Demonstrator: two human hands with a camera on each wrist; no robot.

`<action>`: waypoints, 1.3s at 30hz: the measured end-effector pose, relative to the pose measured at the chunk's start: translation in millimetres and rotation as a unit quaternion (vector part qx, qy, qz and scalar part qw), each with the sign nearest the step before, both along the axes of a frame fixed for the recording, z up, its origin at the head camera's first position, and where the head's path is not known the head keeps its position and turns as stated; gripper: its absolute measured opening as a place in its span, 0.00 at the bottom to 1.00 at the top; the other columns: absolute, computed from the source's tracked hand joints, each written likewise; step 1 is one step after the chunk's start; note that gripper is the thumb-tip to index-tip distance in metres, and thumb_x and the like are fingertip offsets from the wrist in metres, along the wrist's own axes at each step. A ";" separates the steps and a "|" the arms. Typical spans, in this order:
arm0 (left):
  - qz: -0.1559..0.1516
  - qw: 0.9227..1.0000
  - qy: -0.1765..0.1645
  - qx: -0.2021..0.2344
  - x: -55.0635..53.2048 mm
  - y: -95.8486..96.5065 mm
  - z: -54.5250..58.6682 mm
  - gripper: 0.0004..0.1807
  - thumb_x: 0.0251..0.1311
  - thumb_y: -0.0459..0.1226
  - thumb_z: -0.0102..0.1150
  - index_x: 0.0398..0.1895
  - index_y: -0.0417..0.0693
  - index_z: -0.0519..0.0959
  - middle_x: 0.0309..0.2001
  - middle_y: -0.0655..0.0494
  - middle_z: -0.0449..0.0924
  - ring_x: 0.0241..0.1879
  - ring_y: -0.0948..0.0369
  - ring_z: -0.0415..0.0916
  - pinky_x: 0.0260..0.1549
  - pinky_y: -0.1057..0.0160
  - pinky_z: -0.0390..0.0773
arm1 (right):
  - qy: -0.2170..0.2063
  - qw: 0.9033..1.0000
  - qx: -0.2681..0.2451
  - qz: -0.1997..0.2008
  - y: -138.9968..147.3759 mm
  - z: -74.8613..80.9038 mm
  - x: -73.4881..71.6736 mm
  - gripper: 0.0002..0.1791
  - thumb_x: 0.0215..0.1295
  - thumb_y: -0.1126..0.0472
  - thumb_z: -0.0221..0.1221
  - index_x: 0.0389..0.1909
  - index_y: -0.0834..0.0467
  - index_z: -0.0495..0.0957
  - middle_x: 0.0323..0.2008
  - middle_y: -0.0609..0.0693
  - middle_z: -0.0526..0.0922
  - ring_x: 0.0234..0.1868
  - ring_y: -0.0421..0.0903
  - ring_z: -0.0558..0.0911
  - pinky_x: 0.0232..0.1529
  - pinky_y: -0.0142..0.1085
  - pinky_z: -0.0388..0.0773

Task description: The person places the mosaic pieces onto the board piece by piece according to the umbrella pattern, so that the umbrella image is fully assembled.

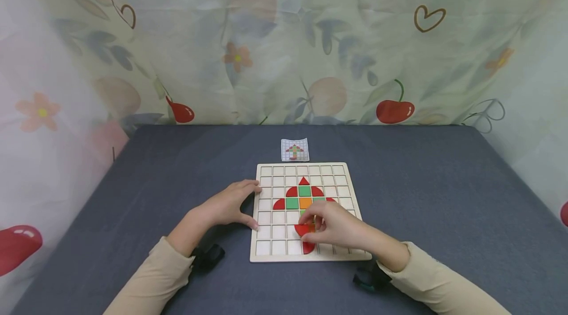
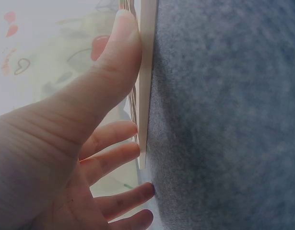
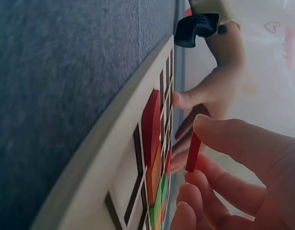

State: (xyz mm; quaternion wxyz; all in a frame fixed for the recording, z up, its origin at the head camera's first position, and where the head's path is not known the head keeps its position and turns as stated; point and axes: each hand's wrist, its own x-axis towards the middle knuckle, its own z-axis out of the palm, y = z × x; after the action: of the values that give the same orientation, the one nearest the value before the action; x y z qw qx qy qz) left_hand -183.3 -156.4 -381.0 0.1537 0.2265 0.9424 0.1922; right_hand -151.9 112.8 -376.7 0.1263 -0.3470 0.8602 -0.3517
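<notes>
A pale wooden grid board (image 1: 271, 232) lies on the dark cloth. My left hand (image 1: 228, 203) rests at its left edge, thumb and fingertips touching the rim, fingers spread. Over the lower middle of the board, my right hand (image 1: 336, 225) pinches a thin red tile (image 3: 193, 152) between thumb and fingers. Below it, a red quarter-round tile (image 1: 308, 247) sits in the bottom row. Farther up the grid are a red triangle (image 1: 303, 181), an orange square (image 1: 305, 203), green squares and several red quarter-rounds. My right hand hides some tiles.
A small printed card (image 1: 295, 150) showing a similar coloured figure on a grid lies just behind the board. The dark table cloth (image 1: 412, 182) spreads around it. A patterned curtain (image 1: 275, 73) hangs at the back and sides.
</notes>
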 end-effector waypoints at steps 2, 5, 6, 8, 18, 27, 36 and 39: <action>0.001 1.000 -0.001 -0.001 -0.1 0.1 0.0 0.49 0.38 0.53 0.73 0.64 0.42 0.65 0.69 0.45 0.59 0.68 0.47 0.57 0.65 0.48 0.61 | -0.011 1.000 0.003 0.003 -2.8 -0.1 1.4 0.09 0.51 0.61 0.68 0.33 0.57 0.81 0.27 0.45 0.80 0.25 0.34 0.73 0.29 0.26 0.74; 0.001 1.000 -0.003 -0.002 0.2 0.4 0.2 0.49 0.39 0.53 0.73 0.64 0.42 0.65 0.69 0.45 0.59 0.68 0.47 0.56 0.66 0.48 0.61 | -0.033 0.999 0.013 0.008 -6.0 0.5 3.4 0.10 0.50 0.59 0.69 0.33 0.57 0.81 0.26 0.45 0.79 0.24 0.33 0.73 0.28 0.26 0.74; 0.003 1.000 -0.004 -0.002 0.5 0.6 0.7 0.49 0.38 0.53 0.73 0.64 0.43 0.65 0.69 0.45 0.59 0.69 0.47 0.56 0.66 0.48 0.61 | -0.040 0.999 0.017 0.009 -7.0 0.3 3.9 0.11 0.50 0.58 0.69 0.33 0.57 0.81 0.25 0.45 0.78 0.24 0.33 0.73 0.28 0.26 0.74; 0.003 1.000 -0.005 -0.001 1.0 0.6 1.2 0.49 0.38 0.53 0.73 0.65 0.43 0.65 0.69 0.45 0.59 0.69 0.47 0.56 0.66 0.48 0.61 | -0.049 0.998 0.022 0.012 -8.7 0.1 5.0 0.12 0.49 0.57 0.70 0.34 0.57 0.81 0.25 0.45 0.78 0.24 0.33 0.72 0.27 0.26 0.73; 0.002 1.000 -0.001 -0.001 0.6 0.3 0.9 0.48 0.38 0.53 0.73 0.64 0.42 0.65 0.69 0.44 0.60 0.68 0.47 0.57 0.66 0.48 0.61 | -0.025 0.998 0.045 0.024 -14.3 -0.3 10.4 0.10 0.50 0.58 0.69 0.31 0.55 0.80 0.24 0.44 0.77 0.25 0.35 0.71 0.29 0.24 0.70; 0.002 1.000 0.000 -0.001 0.2 0.4 0.6 0.48 0.39 0.52 0.73 0.64 0.42 0.65 0.68 0.44 0.60 0.68 0.47 0.57 0.65 0.48 0.62 | -0.005 0.997 0.079 0.015 -17.0 -1.0 12.8 0.09 0.49 0.55 0.69 0.28 0.52 0.80 0.24 0.42 0.77 0.26 0.36 0.71 0.29 0.25 0.68; 0.005 1.000 -0.005 0.001 0.4 0.4 1.4 0.48 0.39 0.52 0.73 0.64 0.42 0.65 0.68 0.44 0.60 0.68 0.47 0.57 0.66 0.48 0.61 | 0.005 0.996 0.088 0.020 -17.3 -1.0 13.2 0.10 0.47 0.55 0.70 0.29 0.51 0.79 0.25 0.41 0.76 0.27 0.35 0.70 0.31 0.25 0.68; 0.006 1.000 -0.006 0.000 0.7 0.3 1.4 0.48 0.39 0.53 0.73 0.64 0.42 0.65 0.69 0.45 0.60 0.68 0.47 0.57 0.66 0.48 0.61 | 0.006 0.996 0.088 0.020 -17.2 -1.4 13.0 0.10 0.47 0.55 0.70 0.29 0.51 0.79 0.25 0.41 0.76 0.27 0.35 0.70 0.31 0.25 0.68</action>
State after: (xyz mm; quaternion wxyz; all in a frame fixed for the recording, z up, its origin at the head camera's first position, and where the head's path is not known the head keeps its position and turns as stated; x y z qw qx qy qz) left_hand -182.6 -156.0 -379.6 0.1580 0.2198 0.9428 0.1945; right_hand -138.9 95.6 -378.1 0.1583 -0.3537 0.8814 -0.2700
